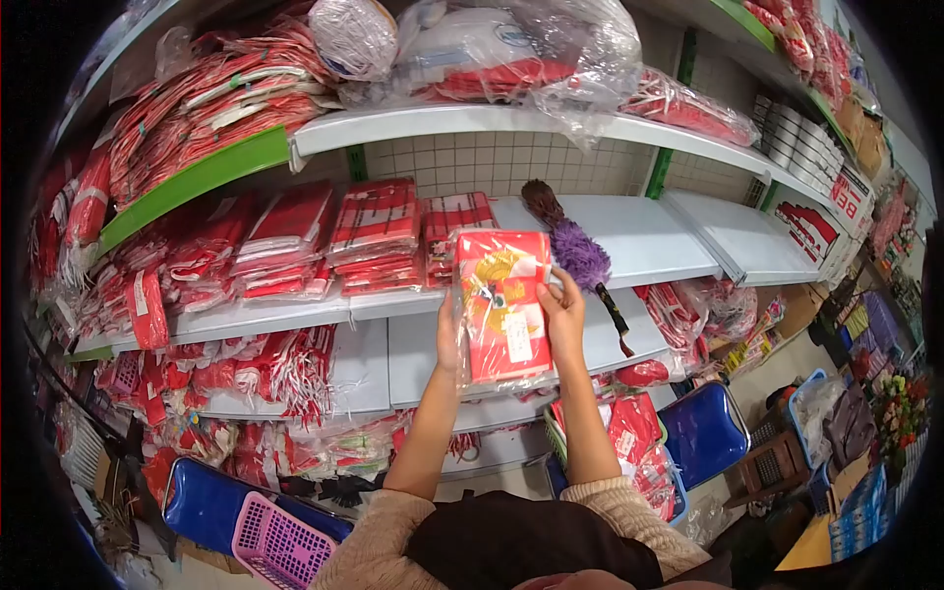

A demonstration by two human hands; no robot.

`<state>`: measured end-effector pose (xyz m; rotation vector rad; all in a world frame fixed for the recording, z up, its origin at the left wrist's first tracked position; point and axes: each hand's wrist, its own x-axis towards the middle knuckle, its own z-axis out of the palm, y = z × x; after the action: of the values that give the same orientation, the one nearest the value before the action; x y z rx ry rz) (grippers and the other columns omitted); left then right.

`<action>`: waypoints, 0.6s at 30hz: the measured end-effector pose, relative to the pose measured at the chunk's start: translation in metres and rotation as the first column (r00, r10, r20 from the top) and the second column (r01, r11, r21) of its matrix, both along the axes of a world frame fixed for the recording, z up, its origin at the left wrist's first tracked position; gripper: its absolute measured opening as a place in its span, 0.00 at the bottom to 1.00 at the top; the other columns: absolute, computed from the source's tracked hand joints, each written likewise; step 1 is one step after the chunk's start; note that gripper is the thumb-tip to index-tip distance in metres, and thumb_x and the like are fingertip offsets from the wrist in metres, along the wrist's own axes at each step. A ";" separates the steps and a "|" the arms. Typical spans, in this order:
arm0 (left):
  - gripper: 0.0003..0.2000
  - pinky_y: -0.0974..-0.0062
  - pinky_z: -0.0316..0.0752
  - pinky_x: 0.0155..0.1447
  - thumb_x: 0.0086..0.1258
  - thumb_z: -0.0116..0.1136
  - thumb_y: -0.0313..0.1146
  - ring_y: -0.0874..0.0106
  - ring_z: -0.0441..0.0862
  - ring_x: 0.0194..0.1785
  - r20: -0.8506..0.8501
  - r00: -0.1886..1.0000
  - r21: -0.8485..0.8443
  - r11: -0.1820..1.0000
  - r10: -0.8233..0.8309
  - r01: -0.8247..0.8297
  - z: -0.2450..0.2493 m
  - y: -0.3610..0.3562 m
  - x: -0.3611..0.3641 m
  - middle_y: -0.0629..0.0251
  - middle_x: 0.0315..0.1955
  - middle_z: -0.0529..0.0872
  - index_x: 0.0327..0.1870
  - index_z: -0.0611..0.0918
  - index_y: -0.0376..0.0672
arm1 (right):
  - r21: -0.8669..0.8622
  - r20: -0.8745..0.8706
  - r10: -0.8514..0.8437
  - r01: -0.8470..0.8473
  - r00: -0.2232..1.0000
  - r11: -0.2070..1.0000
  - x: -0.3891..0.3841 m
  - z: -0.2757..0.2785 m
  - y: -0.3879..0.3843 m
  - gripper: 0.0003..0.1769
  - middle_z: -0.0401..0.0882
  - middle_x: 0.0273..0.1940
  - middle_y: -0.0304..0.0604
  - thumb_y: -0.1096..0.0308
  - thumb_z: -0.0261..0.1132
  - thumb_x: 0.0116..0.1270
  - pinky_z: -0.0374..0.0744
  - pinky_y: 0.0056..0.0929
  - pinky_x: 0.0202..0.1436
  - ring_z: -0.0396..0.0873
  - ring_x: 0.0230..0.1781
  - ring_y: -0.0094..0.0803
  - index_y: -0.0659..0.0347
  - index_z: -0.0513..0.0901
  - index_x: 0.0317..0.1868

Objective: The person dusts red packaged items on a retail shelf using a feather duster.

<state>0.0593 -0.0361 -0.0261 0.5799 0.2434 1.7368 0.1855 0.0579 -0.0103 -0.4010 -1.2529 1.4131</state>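
A red packet (489, 339) in clear plastic, with a yellow and white printed design and a white label, is held up in front of the shelves. My left hand (448, 339) is closed along its left edge, with the fingers mostly behind it. On the right edge, my right hand (563, 313) grips it with the thumb on the front. Behind the packet, stacks of similar red wrapped packets (374, 226) lie on the middle shelf. A purple feather-like duster (578, 254) with a dark handle rests to the right of my right hand.
Red goods in plastic (226, 108) fill the upper shelf. Below stand blue chairs (703, 433), a pink basket (280, 541) and a basket of red packets (639, 447). A white carton (806, 231) stands at the right.
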 end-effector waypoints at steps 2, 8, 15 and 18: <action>0.30 0.69 0.56 0.68 0.70 0.40 0.49 0.67 0.61 0.66 -0.245 0.952 0.081 0.983 0.183 -0.168 0.019 -0.008 -0.011 0.55 0.64 0.62 0.67 0.57 0.38 | 0.070 0.021 -0.049 0.048 0.999 0.996 -0.015 0.014 0.020 0.20 0.80 0.39 0.47 0.76 0.58 0.63 0.76 0.20 0.38 0.78 0.36 0.24 0.67 0.69 0.56; 0.35 0.68 0.41 0.72 0.68 0.48 0.43 0.67 0.40 0.73 -0.675 0.533 0.233 0.833 0.511 -0.503 0.040 -0.016 -0.045 0.54 0.70 0.44 0.70 0.48 0.39 | 0.199 0.056 -0.035 0.023 0.998 0.980 -0.085 0.060 0.093 0.21 0.80 0.39 0.48 0.75 0.58 0.62 0.76 0.23 0.38 0.79 0.35 0.28 0.71 0.69 0.55; 0.43 0.56 0.38 0.71 0.61 0.54 0.55 0.52 0.35 0.73 -0.899 -0.332 0.437 0.645 0.287 -0.627 -0.010 0.025 -0.070 0.47 0.69 0.43 0.69 0.51 0.36 | 0.139 0.302 -0.017 -0.027 0.953 0.990 -0.151 0.010 0.170 0.26 0.81 0.33 0.50 0.73 0.62 0.51 0.75 0.25 0.36 0.77 0.30 0.30 0.75 0.73 0.52; 0.43 0.53 0.37 0.71 0.61 0.54 0.54 0.53 0.35 0.73 -0.848 -0.466 0.515 0.595 0.252 -0.616 -0.010 0.025 -0.062 0.48 0.70 0.42 0.69 0.49 0.36 | 0.156 0.249 -0.057 0.018 0.967 0.988 -0.145 -0.004 0.171 0.24 0.80 0.33 0.49 0.78 0.59 0.48 0.74 0.24 0.35 0.77 0.30 0.29 0.77 0.75 0.49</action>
<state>-0.0023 -0.0112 -0.0366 1.8408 2.2977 1.4434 0.0400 0.2290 -0.0139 -0.5078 -1.5418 1.2514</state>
